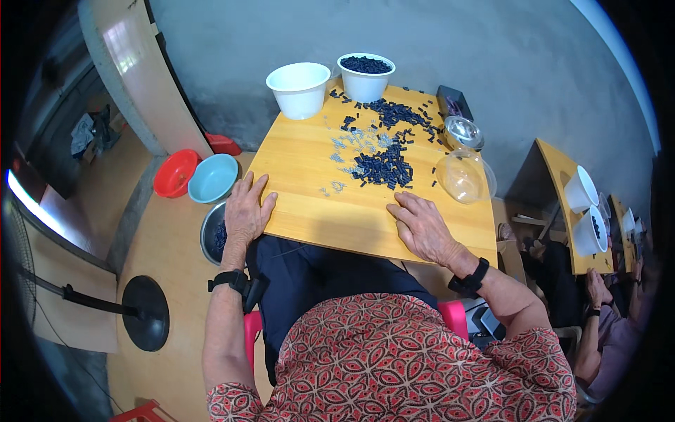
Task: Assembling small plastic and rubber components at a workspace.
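My left hand (244,211) lies at the left edge of the yellow wooden table (292,162), fingers stretched out and nothing held. On the right, my right hand (423,228) rests on the tabletop with its fingers loosely apart, also holding nothing. Between and beyond the hands is a heap of small dark tube-like pieces (383,169). Small silvery metal pieces (362,142) are scattered beside it. Farther back spreads a second patch of dark pieces (401,114). A white tub (366,84) at the far edge is filled with similar dark pieces.
Another white tub (300,98) stands at the far left. Clear plastic bowl (464,176), metal bowl (463,133) and black box (455,102) line the right side. Red (176,174) and blue (213,178) basins sit low at left. Another person (612,344) works at right.
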Available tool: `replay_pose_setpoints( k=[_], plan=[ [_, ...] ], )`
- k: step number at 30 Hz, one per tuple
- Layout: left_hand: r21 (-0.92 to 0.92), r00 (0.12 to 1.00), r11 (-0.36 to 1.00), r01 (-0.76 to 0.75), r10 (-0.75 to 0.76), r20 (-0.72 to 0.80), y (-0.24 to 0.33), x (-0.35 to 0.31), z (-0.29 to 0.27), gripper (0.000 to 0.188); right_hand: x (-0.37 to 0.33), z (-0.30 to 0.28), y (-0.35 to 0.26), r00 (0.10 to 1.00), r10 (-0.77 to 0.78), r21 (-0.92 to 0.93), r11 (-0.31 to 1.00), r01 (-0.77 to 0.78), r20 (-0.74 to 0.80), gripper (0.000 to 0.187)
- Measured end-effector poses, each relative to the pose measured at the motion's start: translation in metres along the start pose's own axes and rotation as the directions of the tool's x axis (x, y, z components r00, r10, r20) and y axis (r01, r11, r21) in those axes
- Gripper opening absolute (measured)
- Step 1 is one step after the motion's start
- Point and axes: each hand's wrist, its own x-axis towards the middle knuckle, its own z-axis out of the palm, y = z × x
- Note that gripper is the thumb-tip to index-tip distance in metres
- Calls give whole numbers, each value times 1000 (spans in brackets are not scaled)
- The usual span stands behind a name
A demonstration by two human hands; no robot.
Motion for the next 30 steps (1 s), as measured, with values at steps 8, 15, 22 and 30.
replay_pose_setpoints(
  k=[8,15,22,30],
  plan=[
    [-3,999,1000,27,-27,36,5,1,-6,51,-1,2,2,1000,14,6,1000,-14,1,44],
    [-24,999,1000,20,-19,40,7,3,-8,51,1,-1,1,1000,17,8,1000,-17,-6,42],
    [-20,1000,1000,-12,13,8,4,3,-6,50,1,-1,0,1000,11,4,1000,-11,-19,40],
    [-12,1000,1000,-22,22,3,6,3,-8,48,0,0,1,1000,9,4,1000,-9,-22,39]
  ],
)
